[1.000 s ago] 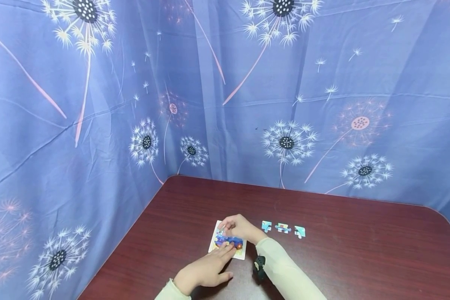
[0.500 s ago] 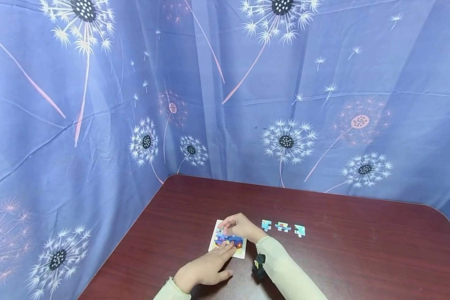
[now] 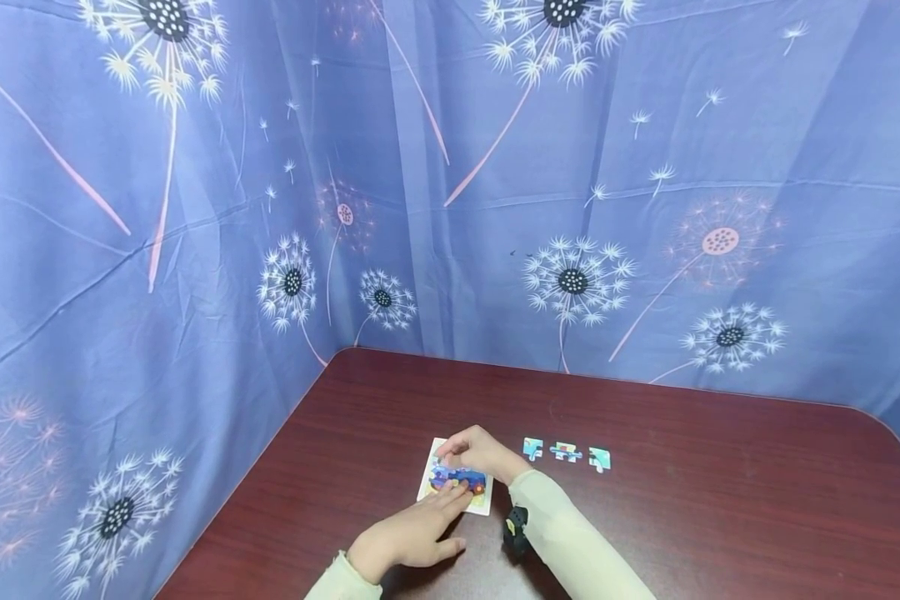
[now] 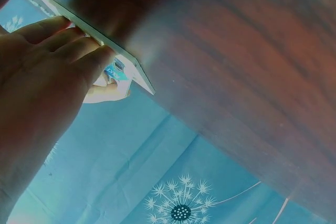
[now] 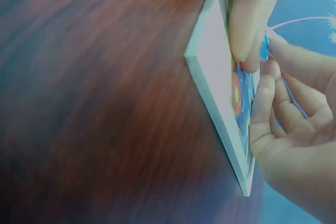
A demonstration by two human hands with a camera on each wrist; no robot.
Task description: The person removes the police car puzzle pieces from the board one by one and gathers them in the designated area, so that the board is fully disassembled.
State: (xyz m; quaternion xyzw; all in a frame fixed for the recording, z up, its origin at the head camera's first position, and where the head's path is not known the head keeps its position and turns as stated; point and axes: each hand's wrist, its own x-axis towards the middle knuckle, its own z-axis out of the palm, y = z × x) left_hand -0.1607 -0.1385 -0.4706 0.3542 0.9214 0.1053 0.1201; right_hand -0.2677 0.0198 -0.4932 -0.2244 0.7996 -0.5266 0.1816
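A small white-framed puzzle board [image 3: 481,510] with a blue vehicle picture lies on the table. My left hand [image 3: 414,531] rests its nearly straight fingertips on the near part of the board. Over the board's far part, my right hand [image 3: 483,455] has curled fingers. In the right wrist view those fingers pinch a small blue puzzle piece [image 5: 264,49] just above the board. Part of the picture is hidden under both hands. To the right lie three loose puzzle pieces: a left piece [image 3: 532,448], a middle piece [image 3: 566,452] and a right piece [image 3: 599,458].
The dark red wooden table [image 3: 720,492] extends widely to the right. Behind it and along its left side hangs a blue curtain [image 3: 480,283] with a dandelion print. A black device [image 3: 516,528] is worn at my right wrist.
Both hands stay almost in place on the board. My right fingers shift only slightly, and the loose pieces have not moved. The head view tilts a little.
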